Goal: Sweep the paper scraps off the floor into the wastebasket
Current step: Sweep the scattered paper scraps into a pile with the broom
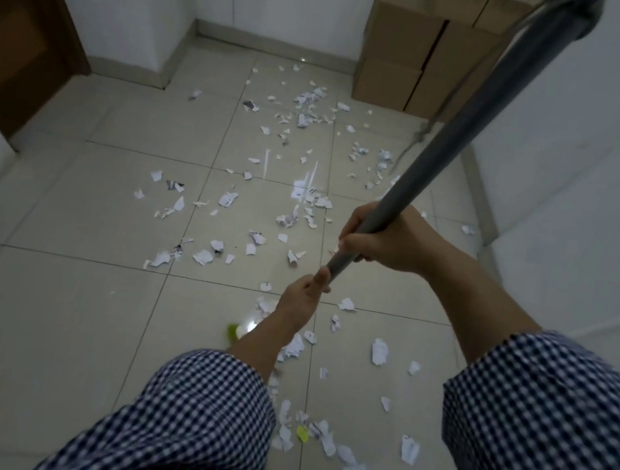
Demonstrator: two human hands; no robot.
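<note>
Right hand [386,240]: your fingers are wrapped tight round the long grey round broom handle [462,137].
Left hand [299,295]: just below your right, it clasps the same handle lower down; the handle's bottom end is hidden behind it.
Scraps: torn white paper scraps [379,350] lie strewn beneath, beyond and nearer than both hands on the pale tiled floor [61,294].
Boxes: brown stacked cardboard boxes [400,43] stand far beyond your right hand.

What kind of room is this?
Likely an indoor storage or utility room: stacked cardboard boxes against the far wall, a bare tiled floor, and a wooden door at left.
</note>
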